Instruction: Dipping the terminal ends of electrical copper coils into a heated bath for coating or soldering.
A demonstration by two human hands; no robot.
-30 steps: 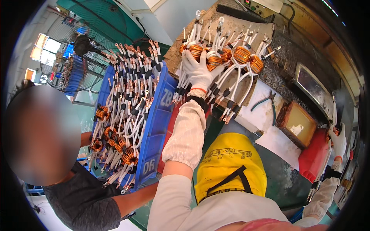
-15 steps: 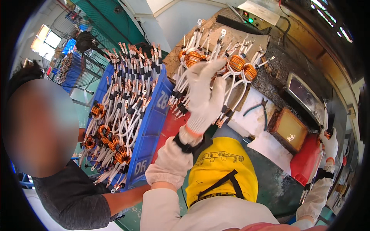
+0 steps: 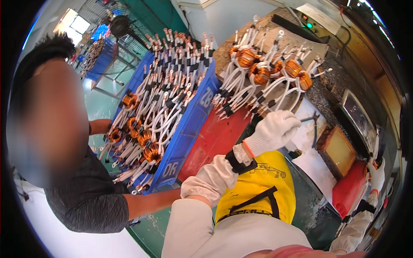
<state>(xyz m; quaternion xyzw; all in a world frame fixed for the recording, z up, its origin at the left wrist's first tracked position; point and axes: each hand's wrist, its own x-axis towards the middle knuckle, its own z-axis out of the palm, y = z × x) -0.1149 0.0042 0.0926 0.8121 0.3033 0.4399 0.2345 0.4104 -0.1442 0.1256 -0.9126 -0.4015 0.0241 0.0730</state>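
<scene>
Apparently, right grip closed round copper coil.

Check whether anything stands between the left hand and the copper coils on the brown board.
Yes: white leads from the copper coils fan out between them and the left hand. Nothing else visible stands there.

A cluster of copper-orange ring coils sits close together right of centre in the upper frame, each ring tightly wound. Thick white wires fan out from them: some stand upward, ending in metal eyelets, others bend down toward the lower left, with black sleeves near their ends. Another coil, small and partly hidden at the right edge, seems to be the same kind, its wires running up and down.
</scene>
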